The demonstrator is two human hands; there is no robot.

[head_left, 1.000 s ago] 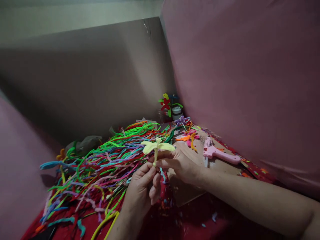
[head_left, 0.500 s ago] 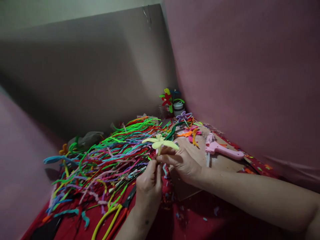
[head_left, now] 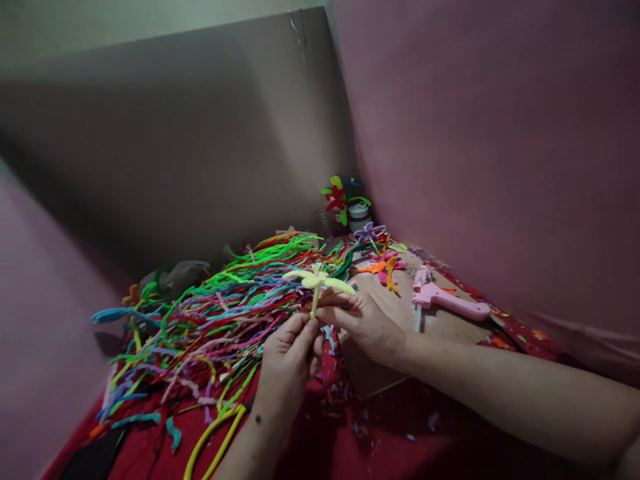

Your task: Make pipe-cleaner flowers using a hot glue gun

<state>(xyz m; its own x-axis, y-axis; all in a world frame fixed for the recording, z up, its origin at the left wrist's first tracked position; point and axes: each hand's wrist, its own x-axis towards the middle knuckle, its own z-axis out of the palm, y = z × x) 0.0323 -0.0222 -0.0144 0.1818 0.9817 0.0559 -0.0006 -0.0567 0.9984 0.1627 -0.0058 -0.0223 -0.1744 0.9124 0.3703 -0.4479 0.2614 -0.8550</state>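
A pale yellow pipe-cleaner flower (head_left: pixel 317 283) stands upright between my hands, its petals spread and a short stem below them. My left hand (head_left: pixel 289 357) is closed, with thumb and forefinger pinching the stem's lower end. From the right, the closed fingers of my right hand (head_left: pixel 373 327) press against the same stem, just under the petals. Those fingertips are partly hidden behind the flower. Yellow scissor handles (head_left: pixel 220 437) lie beside my left wrist, the blades covered by my arm.
Many coloured pipe cleaners (head_left: pixel 225 313) spread across the red cloth (head_left: pixel 320 443). A pink glue gun (head_left: pixel 453 303) rests on a brown board (head_left: pixel 370 380), near orange and pink flower pieces (head_left: pixel 385 268). Behind stand a lidded cup (head_left: pixel 359 217) and finished flowers (head_left: pixel 336 197). Walls close in the back and right.
My left hand has turned and shifted slightly left, so more of the stem shows. The flower has tilted a little. My left forearm now covers more of the scissors.
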